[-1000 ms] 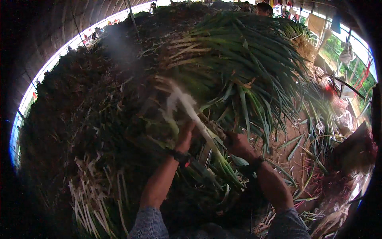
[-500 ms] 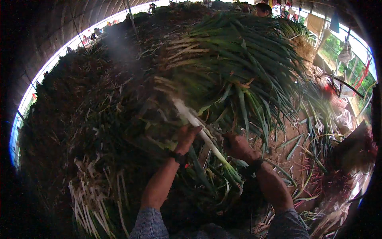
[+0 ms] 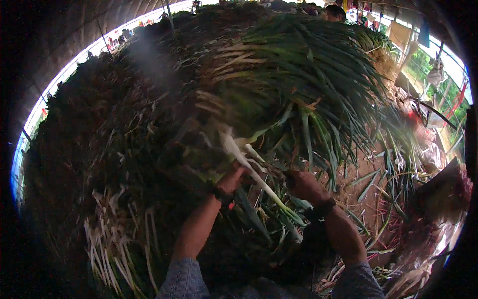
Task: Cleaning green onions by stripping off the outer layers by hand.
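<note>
My left hand (image 3: 234,178) is wrapped round the shaft of a long green onion (image 3: 264,187), which lies slantwise. Its white root end (image 3: 230,142) points up and away, and its green end reaches down between my forearms. On the right, my right hand (image 3: 304,186) is closed, its fingertips partly hidden and dark. From beside the white shaft a pale, thin strip (image 3: 256,154) runs toward that hand. Whether it is a peeled layer or something else, I cannot tell. Just beyond both hands lies a large heap of green onions (image 3: 318,74) with dark green leaves.
At lower left lies a bunch of white-shafted green onions (image 3: 112,249). Dark plant litter (image 3: 99,134) is heaped across the left. Bare brown ground (image 3: 361,184) with loose leaves shows on the right. A person's head (image 3: 335,13) appears behind the heap.
Beside the shaft, the pale strip now shows a whitish end standing apart from the green onion. My left hand has shifted slightly down; the right has moved a little to the right.
</note>
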### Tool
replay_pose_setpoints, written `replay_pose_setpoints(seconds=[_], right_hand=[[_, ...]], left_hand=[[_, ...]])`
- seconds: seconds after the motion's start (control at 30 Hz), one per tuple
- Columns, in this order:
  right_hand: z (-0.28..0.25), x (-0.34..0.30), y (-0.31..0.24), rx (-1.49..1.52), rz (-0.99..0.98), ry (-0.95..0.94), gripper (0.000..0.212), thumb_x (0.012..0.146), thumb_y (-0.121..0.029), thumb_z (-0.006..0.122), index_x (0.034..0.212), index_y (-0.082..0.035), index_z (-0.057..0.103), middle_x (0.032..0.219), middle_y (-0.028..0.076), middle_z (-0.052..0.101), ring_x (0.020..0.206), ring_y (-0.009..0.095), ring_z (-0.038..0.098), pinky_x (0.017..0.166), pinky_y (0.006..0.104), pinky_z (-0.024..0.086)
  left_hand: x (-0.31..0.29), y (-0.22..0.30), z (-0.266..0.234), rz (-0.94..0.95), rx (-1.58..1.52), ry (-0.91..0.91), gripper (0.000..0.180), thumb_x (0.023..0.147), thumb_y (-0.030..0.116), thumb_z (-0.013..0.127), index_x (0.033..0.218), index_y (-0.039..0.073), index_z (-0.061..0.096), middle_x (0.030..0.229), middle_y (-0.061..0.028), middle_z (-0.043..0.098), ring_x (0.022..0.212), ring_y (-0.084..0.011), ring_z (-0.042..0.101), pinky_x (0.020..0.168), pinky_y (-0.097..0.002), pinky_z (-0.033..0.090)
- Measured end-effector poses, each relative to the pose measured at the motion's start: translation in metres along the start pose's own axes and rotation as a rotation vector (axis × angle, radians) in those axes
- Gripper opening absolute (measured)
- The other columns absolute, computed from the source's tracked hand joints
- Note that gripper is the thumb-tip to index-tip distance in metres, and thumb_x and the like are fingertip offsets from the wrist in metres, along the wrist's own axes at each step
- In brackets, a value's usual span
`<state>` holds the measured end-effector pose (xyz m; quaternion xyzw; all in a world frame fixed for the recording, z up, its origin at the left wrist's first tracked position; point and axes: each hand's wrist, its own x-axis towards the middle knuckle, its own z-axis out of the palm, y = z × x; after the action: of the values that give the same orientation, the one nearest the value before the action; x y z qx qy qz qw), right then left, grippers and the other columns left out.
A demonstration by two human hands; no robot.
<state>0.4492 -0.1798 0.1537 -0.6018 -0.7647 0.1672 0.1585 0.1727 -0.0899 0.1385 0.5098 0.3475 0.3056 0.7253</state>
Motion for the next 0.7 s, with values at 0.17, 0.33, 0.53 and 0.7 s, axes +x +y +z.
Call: replay_pose_setpoints(seconds=[0.17,0.33,0.53,0.7], right_hand=[[0.002,-0.001,-0.003,0.007,-0.053,0.095,0.022,0.092,-0.024,0.059,0.109,-0.01,0.065,0.091,0.023,0.068,0.085,0.045,0.067,0.072,0.0539,0.055],[0.008,-0.009,-0.002,0.028,-0.053,0.088,0.025,0.089,-0.022,0.061,0.108,-0.009,0.068,0.09,0.02,0.07,0.082,0.042,0.068,0.07,0.0496,0.055],[0.0,-0.015,-0.001,-0.008,-0.006,0.005,0.029,0.09,-0.023,0.061,0.116,-0.012,0.067,0.092,0.02,0.07,0.083,0.041,0.068,0.07,0.0501,0.055],[0.01,-0.008,-0.005,0.037,-0.015,0.025,0.03,0.09,-0.022,0.062,0.117,-0.011,0.067,0.093,0.02,0.07,0.084,0.041,0.068,0.071,0.0491,0.055]], left_hand=[[-0.011,-0.013,-0.002,0.342,0.328,-0.15,0.031,0.082,0.01,0.066,0.113,0.003,0.064,0.111,-0.0093,0.069,0.1,-0.0242,0.066,0.084,-0.0397,0.058],[-0.001,-0.022,-0.017,0.058,-0.143,-0.051,0.031,0.086,0.012,0.069,0.117,0.008,0.064,0.118,-0.0055,0.062,0.11,-0.0209,0.058,0.094,-0.0373,0.05],[-0.01,-0.015,0.002,-0.009,0.09,0.043,0.031,0.088,0.027,0.074,0.113,0.012,0.064,0.115,-0.0019,0.062,0.108,-0.0153,0.058,0.087,-0.0364,0.05],[-0.006,-0.028,0.007,0.078,-0.099,0.13,0.023,0.095,0.022,0.066,0.109,0.004,0.063,0.102,-0.0078,0.07,0.091,-0.0204,0.069,0.078,-0.0408,0.063]])
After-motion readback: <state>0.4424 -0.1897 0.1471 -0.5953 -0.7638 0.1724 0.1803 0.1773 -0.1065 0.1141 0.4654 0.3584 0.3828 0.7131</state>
